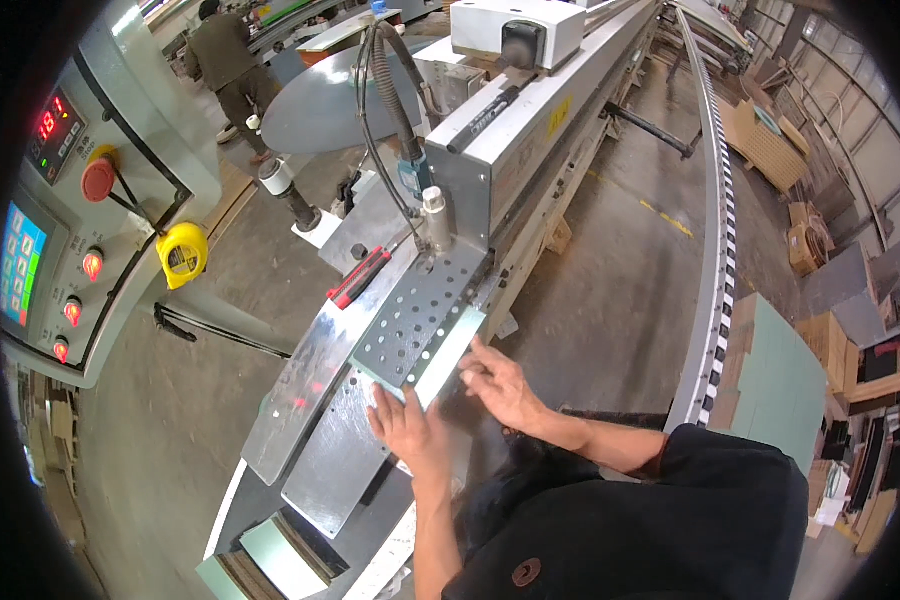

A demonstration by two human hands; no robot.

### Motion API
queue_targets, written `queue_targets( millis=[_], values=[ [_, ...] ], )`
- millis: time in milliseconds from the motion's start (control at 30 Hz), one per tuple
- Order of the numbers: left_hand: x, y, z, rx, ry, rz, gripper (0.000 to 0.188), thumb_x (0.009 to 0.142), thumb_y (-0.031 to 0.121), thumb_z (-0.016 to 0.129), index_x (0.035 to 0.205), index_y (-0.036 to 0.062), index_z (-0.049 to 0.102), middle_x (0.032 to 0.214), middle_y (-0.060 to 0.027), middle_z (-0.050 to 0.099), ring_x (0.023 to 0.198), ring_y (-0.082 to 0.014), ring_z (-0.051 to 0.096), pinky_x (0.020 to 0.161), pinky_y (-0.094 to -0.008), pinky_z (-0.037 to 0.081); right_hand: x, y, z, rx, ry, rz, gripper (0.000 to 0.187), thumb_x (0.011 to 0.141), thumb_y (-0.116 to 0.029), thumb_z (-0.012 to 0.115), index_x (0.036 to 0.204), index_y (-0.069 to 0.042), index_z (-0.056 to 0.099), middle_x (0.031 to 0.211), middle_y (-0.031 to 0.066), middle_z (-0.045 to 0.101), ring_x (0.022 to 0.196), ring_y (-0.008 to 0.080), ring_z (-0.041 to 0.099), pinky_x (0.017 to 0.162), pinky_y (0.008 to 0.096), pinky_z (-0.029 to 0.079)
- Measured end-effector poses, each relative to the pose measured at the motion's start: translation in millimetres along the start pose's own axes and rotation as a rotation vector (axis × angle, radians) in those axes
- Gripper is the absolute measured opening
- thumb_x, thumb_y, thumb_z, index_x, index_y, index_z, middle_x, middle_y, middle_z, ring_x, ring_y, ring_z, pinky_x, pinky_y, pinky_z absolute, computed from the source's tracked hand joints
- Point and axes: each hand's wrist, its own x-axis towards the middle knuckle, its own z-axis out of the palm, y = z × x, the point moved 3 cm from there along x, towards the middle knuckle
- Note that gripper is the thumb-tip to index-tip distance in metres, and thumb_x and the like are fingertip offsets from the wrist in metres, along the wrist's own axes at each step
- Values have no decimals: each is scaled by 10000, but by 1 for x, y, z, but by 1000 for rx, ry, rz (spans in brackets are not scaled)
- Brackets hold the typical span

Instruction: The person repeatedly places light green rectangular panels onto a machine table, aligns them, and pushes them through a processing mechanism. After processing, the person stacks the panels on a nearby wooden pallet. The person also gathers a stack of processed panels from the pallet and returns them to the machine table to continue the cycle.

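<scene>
A narrow pale green board (448, 352) lies along the near edge of a dark metal plate dotted with round pads (407, 322). My left hand (407, 430) is at the board's left end, fingers stretched out and touching its edge. At the opposite end is my right hand (503, 388), its index finger reaching to the board's near edge and the other fingers loosely bent. Neither hand is wrapped around the board. Bare steel plate (338, 470) extends to the left of my left hand.
Red-handled cutter (360, 278) rests on the machine bed. Left stands a control panel (120, 240) with lit buttons and a yellow tape measure (181, 255). A black marker (484, 119) lies on the housing. Stacked green boards (780, 385) stand right; another person (225, 60) is far back.
</scene>
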Motion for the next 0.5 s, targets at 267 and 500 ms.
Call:
queue_targets(
  millis=[267, 500],
  values=[
    [49, 52, 60, -173, 82, 50, 414, 770, 155, 765, 1134, -17, 668, 920, -215, 670, 934, -406, 615, 949, -527, 396, 56, -2, -69, -100, 144, -47, 518, 950, -62, 562, 1429, 65, 412, 1064, 106, 609, 800, 164, 635, 722, 283, 563],
    [86, 85, 74, -285, -184, -54, 359, 799, 104, 737, 1129, -16, 664, 1050, -268, 660, 981, -434, 622, 925, -500, 451, 80, -10, -106, -194, 261, -116, 544, 919, -65, 604, 1425, 39, 433, 1103, 130, 626, 931, 198, 636, 827, 307, 531]
  ],
)
